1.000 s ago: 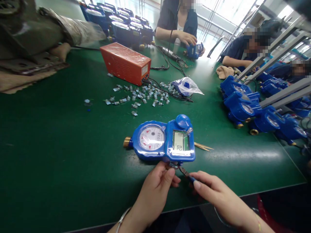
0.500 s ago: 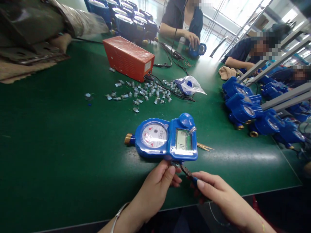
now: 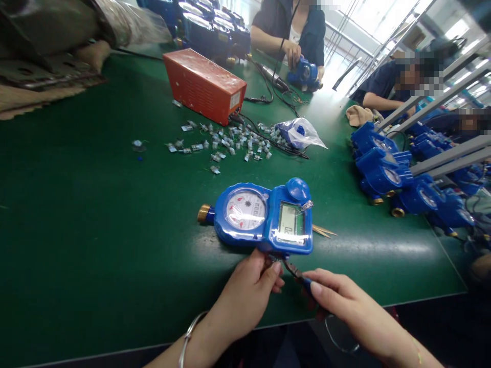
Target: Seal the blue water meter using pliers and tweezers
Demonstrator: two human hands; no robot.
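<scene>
- Blue meter point(image 3: 264, 217) lies face up on the desk point(image 3: 115, 230), in front of both hands.
- Change: hands and tool barely shifted versus half a second ago; work stays at meter's near edge. Beyond meter, a co-worker's unit point(image 3: 306, 75) got turned.
- Left hand point(image 3: 249, 283): thumb and fingers pinched on a small part point(image 3: 274, 259) under meter's display end; part mostly hidden.
- Right hand point(image 3: 341, 294): wrapped round pliers point(image 3: 295, 272), thumb along handle, tip angled toward meter's near edge; tip's bite unclear.
</scene>
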